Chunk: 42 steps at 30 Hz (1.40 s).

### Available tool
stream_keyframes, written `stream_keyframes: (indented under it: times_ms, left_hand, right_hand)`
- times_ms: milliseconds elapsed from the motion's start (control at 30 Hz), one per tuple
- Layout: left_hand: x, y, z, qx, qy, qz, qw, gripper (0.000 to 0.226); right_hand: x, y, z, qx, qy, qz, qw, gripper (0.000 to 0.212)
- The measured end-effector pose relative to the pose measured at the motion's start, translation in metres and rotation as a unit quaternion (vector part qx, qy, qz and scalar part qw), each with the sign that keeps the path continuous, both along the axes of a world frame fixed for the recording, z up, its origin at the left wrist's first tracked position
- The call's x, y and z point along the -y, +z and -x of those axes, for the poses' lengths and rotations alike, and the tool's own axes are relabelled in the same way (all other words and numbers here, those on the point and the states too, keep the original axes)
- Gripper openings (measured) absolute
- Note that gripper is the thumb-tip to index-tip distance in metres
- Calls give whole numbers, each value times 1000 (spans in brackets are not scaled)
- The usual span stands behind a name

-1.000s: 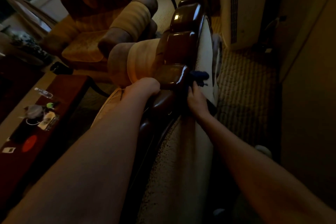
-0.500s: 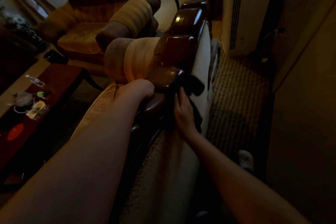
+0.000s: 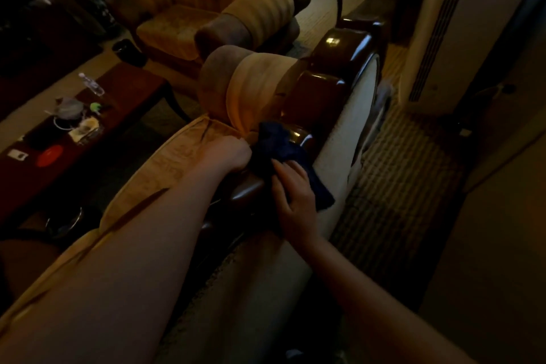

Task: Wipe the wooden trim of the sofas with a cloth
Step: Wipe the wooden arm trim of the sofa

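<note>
Right hand [image 3: 295, 201] presses dark cloth [image 3: 283, 154] flat-fingered on wooden trim [image 3: 322, 91]; left hand [image 3: 227, 154] fisted, grip unclear

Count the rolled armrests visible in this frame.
2. One armrest belongs to the sofa being wiped, just beyond the cloth; the other armrest is on the armchair farther back. Others may be hidden in the dark.
</note>
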<state>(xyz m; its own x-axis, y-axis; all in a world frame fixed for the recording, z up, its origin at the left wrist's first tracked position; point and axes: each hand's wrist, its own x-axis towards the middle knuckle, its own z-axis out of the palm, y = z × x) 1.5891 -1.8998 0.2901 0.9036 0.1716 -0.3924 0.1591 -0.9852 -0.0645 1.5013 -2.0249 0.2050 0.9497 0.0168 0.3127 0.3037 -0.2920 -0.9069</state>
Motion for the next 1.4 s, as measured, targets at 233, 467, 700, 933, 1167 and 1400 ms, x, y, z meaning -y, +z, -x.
stream_keyframes:
  times_ms: [233, 467, 700, 933, 1167, 1400]
  left_hand:
    - [-1, -8, -1, 0, 84, 48, 995, 52]
    - [6, 1, 0, -48, 83, 14, 995, 44]
    - [16, 27, 6, 33, 164, 134, 977, 38]
    - [-35, 76, 34, -51, 280, 217, 934, 24]
    - [-70, 88, 93, -23, 241, 16, 970, 30]
    - [-56, 70, 114, 25, 214, -67, 974, 41]
  right_hand:
    - [21, -7, -107, -118, -124, -85, 982, 54]
    - [3, -7, -38, -58, 3, -25, 998, 45]
    - [47, 2, -122, 55, 38, 210, 975, 40]
    - [6, 77, -62, -108, 473, -18, 874, 28]
    - [-55, 102, -92, -49, 529, 26, 847, 33]
    - [-28, 89, -88, -192, 411, -23, 891, 17]
